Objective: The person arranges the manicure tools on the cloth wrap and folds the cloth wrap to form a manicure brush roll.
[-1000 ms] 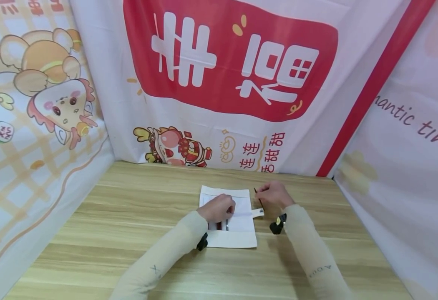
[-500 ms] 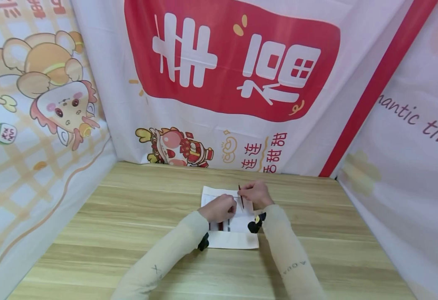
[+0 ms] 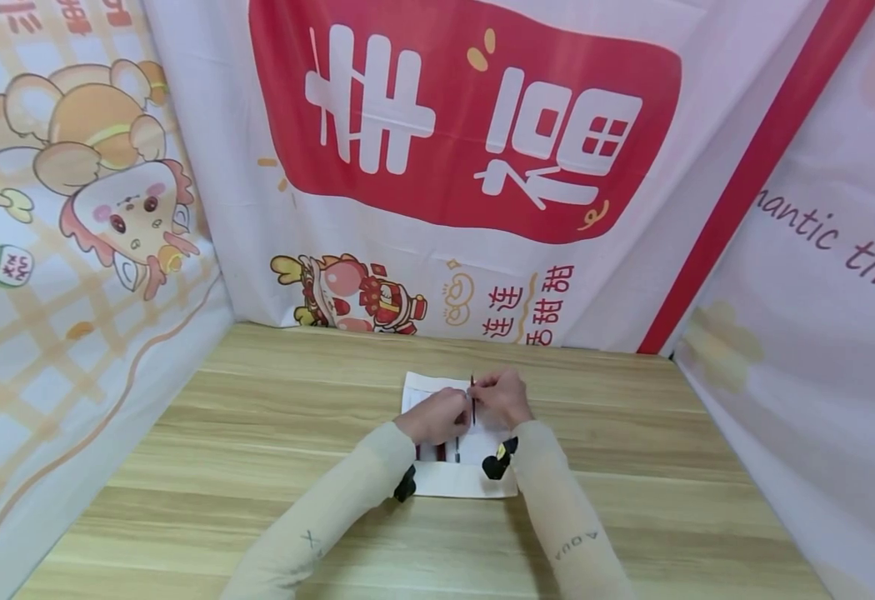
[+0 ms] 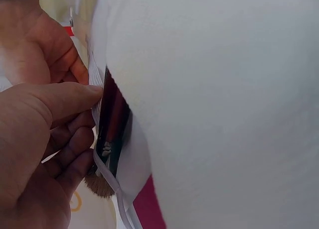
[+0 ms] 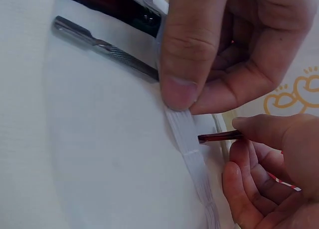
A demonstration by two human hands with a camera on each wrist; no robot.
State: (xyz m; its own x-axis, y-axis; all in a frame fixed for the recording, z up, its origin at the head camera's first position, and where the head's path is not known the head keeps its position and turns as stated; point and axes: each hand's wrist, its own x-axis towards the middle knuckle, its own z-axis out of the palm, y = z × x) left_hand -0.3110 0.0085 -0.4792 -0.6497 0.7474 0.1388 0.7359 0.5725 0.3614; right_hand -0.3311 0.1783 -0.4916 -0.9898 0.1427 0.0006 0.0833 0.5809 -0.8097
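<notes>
A white fabric tool pouch [image 3: 466,480] lies unfolded on the table. My left hand [image 3: 437,417] pinches its elastic strip [image 5: 185,137] between thumb and fingers, over the pouch's middle. My right hand [image 3: 503,397], just to the right, holds a slim dark red tool [image 5: 219,136] upright by the fingertips; its exact kind is unclear. In the right wrist view, the tool's flat end is beside the strip; whether they touch, I cannot tell. A metal cuticle pusher [image 5: 107,47] sits under the strip. A brown-bristled brush [image 4: 101,185] and dark red handles [image 4: 115,112] are tucked in too.
Wood-grain table [image 3: 272,400] surrounds the pouch. A printed white cloth [image 3: 437,192] hangs behind it, with more printed cloth along the left [image 3: 47,333] and right sides.
My right hand has moved left with the dark red tool, from beside the pouch to over it, close to my left hand. The left hand has stayed in place.
</notes>
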